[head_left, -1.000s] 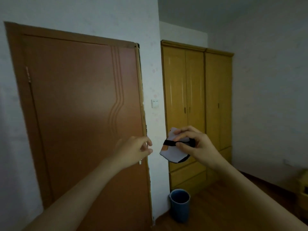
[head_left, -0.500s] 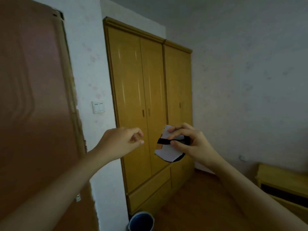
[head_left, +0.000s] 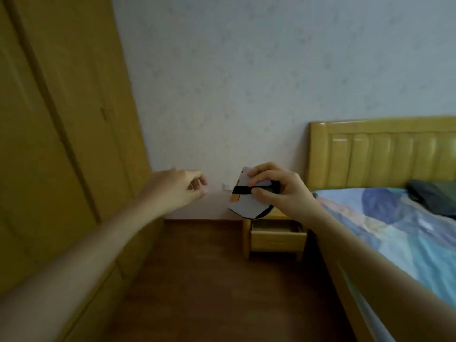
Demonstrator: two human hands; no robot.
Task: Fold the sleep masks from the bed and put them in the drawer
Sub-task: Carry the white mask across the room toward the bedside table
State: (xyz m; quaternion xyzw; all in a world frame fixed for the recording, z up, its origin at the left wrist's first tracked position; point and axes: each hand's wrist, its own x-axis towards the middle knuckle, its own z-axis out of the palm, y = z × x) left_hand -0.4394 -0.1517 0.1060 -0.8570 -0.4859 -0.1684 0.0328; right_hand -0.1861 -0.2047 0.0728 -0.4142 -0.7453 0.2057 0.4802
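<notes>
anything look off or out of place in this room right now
Nothing looks damaged or spilled. The nightstand drawer stands pulled open beside the bed, which fits the task. The right hand pinches a folded sleep mask; the left hand holds nothing. Dark cloth items lie on the bed.

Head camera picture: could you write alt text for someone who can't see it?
A person's right hand pinches a folded white sleep mask with a black strap in the air, while the empty left hand hangs beside it, fingers loosely curled. Beyond them, a yellow wooden nightstand's open drawer stands beside a bed with a blue patterned cover.
</notes>
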